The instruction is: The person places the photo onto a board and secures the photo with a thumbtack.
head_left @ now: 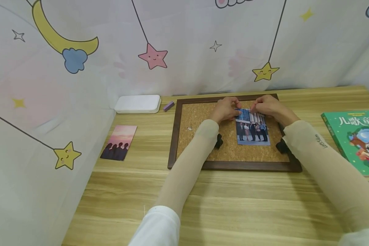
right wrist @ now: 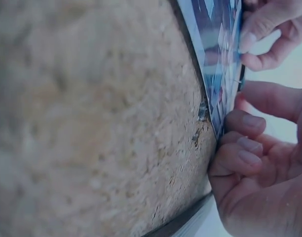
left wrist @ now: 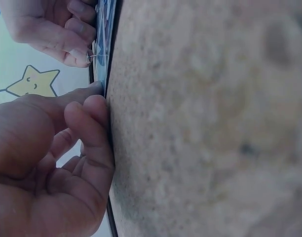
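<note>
A group photo of several people lies upright on the cork of a dark-framed corkboard. My left hand is at its upper left corner, thumb and forefinger holding the photo's edge. At the top edge, right beside it, my right hand pinches a pin. In the left wrist view the pin's thin needle points from the right fingertips toward the photo. The right wrist view shows the other right fingers curled close against the cork.
Left of the board lie a second photo with a pink sky, a white case and a small purple block. A green book is on the right. Behind the wooden table hangs a printed curtain.
</note>
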`<state>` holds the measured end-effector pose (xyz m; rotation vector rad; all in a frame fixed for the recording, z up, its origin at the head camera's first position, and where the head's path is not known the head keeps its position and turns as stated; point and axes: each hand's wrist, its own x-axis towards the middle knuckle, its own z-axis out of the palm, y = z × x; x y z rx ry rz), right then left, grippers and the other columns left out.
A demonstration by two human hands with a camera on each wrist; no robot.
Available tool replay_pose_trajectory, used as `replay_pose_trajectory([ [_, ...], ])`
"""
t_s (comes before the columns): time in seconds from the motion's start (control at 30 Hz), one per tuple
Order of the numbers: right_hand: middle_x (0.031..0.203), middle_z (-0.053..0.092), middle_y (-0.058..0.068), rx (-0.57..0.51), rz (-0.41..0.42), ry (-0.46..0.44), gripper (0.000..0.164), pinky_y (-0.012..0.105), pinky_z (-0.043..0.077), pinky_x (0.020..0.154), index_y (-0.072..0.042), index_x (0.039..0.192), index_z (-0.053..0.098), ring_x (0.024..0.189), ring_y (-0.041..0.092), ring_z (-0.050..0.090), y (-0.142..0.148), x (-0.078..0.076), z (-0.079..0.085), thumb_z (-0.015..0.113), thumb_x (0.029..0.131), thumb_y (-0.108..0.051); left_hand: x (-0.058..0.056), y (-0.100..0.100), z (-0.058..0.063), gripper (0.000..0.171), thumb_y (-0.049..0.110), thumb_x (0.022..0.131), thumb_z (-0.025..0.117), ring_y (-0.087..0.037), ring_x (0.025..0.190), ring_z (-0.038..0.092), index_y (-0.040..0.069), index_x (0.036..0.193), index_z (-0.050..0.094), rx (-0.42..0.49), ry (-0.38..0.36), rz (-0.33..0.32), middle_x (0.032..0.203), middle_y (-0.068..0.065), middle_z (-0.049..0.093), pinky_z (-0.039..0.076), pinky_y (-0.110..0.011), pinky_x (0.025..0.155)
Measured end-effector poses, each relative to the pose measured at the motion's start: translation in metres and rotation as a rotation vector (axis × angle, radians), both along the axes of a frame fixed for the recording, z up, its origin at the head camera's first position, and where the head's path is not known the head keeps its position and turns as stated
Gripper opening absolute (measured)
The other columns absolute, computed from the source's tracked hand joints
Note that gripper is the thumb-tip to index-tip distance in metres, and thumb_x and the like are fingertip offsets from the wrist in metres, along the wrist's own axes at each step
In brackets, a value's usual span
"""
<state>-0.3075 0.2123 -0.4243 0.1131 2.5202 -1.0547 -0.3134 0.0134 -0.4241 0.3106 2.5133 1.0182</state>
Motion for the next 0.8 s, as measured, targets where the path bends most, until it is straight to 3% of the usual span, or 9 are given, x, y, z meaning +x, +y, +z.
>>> replay_pose_trajectory([
  [0.33, 0.107, 0.053, 0.010, 0.060, -0.035, -0.020, 0.033, 0.035, 0.041, 0.073, -0.003, 0.115, 0.065, 0.096, 0.027, 0.053, -0.0037, -0.0023, -0.0011, 0.066, 0.097, -0.031, 0.0002, 0.0000, -0.0008, 0.015, 0.019, 0.103, 0.074, -0.010, 0.067, 0.058, 0.015, 0.115, 0.066, -0.004, 0.006, 0.002, 0.108, -0.005, 0.066, 0.047, -0.020, 0.061],
  [0.6, 0.092, 0.054, 0.004, 0.070, -0.048, 0.018, 0.021, 0.034, 0.041, 0.069, -0.010, 0.091, 0.065, 0.084, 0.023, 0.053, -0.0056, -0.0027, -0.0009, 0.068, 0.095, -0.030, 0.0014, 0.0005, -0.0006, 0.014, 0.019, 0.103, 0.074, -0.011, 0.070, 0.057, 0.016, 0.115, 0.067, -0.015, 0.024, 0.005, 0.120, -0.006, 0.066, 0.046, -0.020, 0.062],
  [0.8, 0.101, 0.053, 0.007, 0.027, -0.043, 0.020, 0.019, 0.034, 0.041, 0.071, -0.009, 0.096, 0.066, 0.089, 0.024, 0.052, -0.0042, -0.0009, -0.0006, 0.069, 0.096, -0.028, 0.0028, -0.0002, -0.0019, 0.014, 0.018, 0.102, 0.075, -0.011, 0.068, 0.058, 0.014, 0.113, 0.068, 0.012, 0.041, 0.015, 0.113, -0.007, 0.069, 0.046, -0.020, 0.061],
])
